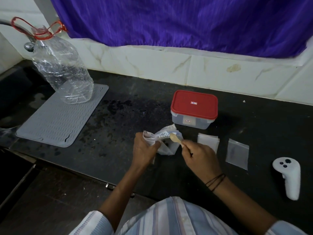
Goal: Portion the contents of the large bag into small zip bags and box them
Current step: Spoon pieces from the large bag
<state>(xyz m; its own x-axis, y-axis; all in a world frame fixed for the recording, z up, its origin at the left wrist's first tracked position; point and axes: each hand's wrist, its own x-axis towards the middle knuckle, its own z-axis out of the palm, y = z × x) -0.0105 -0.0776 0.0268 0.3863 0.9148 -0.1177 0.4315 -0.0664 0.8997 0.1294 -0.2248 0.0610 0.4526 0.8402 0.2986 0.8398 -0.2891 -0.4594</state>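
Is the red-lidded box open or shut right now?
Shut. The red lid sits flat over the whole rim of the clear box, behind the two hands.

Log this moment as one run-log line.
left hand grips large bag | right hand holds spoon at bag mouth | two small zip bags flat on counter | box lidded

You can read no text: stickers on the red-lidded clear plastic box [194, 109] and print on the crumpled clear large bag [166, 138] are blurred.
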